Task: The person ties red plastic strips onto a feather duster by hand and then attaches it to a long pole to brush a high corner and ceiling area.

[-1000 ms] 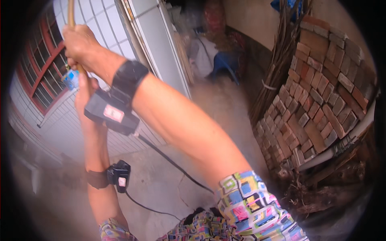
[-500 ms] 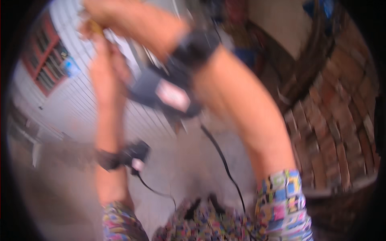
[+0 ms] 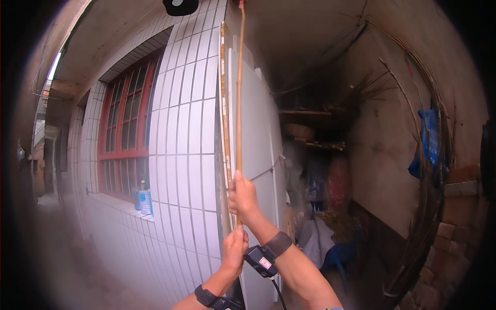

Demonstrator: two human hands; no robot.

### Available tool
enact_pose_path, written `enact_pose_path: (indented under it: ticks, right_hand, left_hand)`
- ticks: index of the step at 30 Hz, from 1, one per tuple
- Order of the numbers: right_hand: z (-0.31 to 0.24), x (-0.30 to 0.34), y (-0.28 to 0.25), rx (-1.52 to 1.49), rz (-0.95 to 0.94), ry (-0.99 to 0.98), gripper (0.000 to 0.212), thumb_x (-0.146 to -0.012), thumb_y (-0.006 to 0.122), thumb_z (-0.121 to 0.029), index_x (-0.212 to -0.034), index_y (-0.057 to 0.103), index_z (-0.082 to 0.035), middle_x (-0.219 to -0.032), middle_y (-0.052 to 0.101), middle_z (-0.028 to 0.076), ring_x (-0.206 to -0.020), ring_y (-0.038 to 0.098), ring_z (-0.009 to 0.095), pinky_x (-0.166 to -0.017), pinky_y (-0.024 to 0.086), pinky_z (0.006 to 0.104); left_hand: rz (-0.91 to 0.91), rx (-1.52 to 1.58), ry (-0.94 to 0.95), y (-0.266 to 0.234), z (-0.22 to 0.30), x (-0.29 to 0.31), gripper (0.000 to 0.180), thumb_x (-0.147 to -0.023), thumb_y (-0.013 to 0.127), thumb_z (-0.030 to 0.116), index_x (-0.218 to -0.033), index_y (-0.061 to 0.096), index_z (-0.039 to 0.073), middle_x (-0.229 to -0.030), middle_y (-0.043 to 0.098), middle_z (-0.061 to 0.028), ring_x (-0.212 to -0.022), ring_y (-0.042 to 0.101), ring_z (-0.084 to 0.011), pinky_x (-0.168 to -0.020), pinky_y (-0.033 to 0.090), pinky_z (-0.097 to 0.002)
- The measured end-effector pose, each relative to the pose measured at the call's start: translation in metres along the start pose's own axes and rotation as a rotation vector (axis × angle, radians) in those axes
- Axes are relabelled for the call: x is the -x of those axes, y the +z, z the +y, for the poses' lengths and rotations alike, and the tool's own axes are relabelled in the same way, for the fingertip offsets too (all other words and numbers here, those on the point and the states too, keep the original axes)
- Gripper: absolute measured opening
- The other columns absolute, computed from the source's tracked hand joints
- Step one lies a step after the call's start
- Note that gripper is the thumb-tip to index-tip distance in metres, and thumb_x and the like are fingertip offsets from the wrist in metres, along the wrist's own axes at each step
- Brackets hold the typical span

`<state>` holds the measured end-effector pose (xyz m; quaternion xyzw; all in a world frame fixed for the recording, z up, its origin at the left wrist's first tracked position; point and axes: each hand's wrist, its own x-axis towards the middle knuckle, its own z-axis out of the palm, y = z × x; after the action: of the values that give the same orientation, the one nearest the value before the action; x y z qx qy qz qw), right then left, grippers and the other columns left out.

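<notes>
I hold a long, thin bamboo pole (image 3: 239,103) upright in both hands. My right hand (image 3: 244,194) is wrapped round it higher up, while my left hand (image 3: 235,249) is closed on its lower end just below. The pole rises past the top edge of the picture, where a small reddish bit shows on it. Behind the pole stand tall pale panels (image 3: 254,113) beside the corner of a white tiled wall (image 3: 178,129). Each wrist wears a black strap with a small box; a cable runs from the right one.
At left, a red-framed window (image 3: 126,113) has blue-and-white containers (image 3: 144,200) on its sill. The dim recess on the right holds a shelf (image 3: 305,112), dry sticks and covered items. A blue bag (image 3: 428,139) hangs near leaning branches, above stacked bricks (image 3: 439,248).
The view has swung up from the floor to the wall and recess. Both hands, previously blurred at upper left around something yellowish, now show clearly on the upright bamboo pole.
</notes>
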<state>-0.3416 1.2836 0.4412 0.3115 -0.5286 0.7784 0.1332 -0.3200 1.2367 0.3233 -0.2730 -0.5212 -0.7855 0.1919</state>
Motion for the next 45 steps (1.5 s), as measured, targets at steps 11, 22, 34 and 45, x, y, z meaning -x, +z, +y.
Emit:
enact_pose_path:
  ticks: [11,22,34,45]
  right_hand:
    - [0.073,-0.047,-0.067,-0.07,0.033,0.12,0.041,-0.086,0.033,-0.042,-0.062,0.034,-0.009,-0.042,0.024,-0.003,-0.029,0.024,0.008,-0.028,0.02,0.0242]
    - [0.053,-0.074,-0.114,-0.136,0.018,0.174,0.037,-0.087,0.032,-0.041,-0.063,0.031,-0.012,-0.043,0.021,-0.003,-0.031,0.023,0.009,-0.028,0.02,0.0243]
    - [0.071,-0.015,-0.124,-0.189,-0.098,0.163,0.039,-0.088,0.032,-0.038,-0.065,0.033,-0.008,-0.042,0.026,-0.001,-0.03,0.025,0.008,-0.027,0.021,0.0242]
    - [0.088,0.007,-0.146,-0.123,-0.164,0.142,0.036,-0.089,0.032,-0.037,-0.067,0.034,-0.008,-0.045,0.026,-0.002,-0.031,0.025,0.008,-0.029,0.023,0.0225]
  left_hand:
    - [0.011,-0.057,-0.152,-0.013,-0.082,-0.046,0.039,-0.086,0.037,0.041,-0.062,0.039,0.01,-0.046,0.028,0.0053,-0.035,0.023,-0.0048,-0.033,0.016,-0.0199]
    - [0.109,-0.097,-0.346,0.033,-0.085,-0.069,0.042,-0.082,0.041,0.049,-0.061,0.04,0.013,-0.049,0.032,0.0048,-0.037,0.032,-0.0068,-0.032,0.02,-0.0209]
    - [0.195,-0.151,-0.214,0.043,-0.112,-0.01,0.039,-0.087,0.036,0.04,-0.062,0.039,0.009,-0.044,0.031,0.0033,-0.035,0.026,-0.0061,-0.032,0.021,-0.0204]
    - [0.395,-1.089,0.579,0.004,-0.236,0.04,0.042,-0.089,0.031,0.034,-0.058,0.04,0.008,-0.044,0.035,-0.0001,-0.037,0.033,-0.0108,-0.036,0.026,-0.0259]
